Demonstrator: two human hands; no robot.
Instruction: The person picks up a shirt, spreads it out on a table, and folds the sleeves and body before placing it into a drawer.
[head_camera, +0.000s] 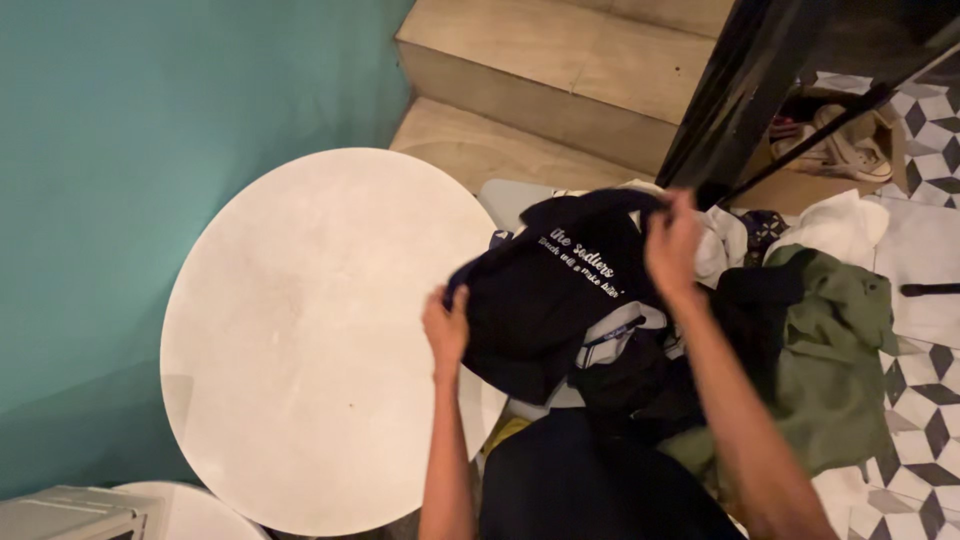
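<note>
Dark navy cotton T-shirt (545, 290), centre frame: unfolded, lifted; left hand (446, 330), right hand (672, 245) pinching its edges; round white table (300, 340) left; clothes heap (820, 340) right, unsorted.

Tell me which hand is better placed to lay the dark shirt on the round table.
Probably left: the left hand grips the dark shirt right at the round table edge; the right hand is farther off.

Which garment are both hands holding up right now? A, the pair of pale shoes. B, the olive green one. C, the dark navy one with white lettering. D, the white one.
C: the left hand and the right hand each grip an edge of the dark navy garment, while the olive green garment lies untouched in the pile.
</note>
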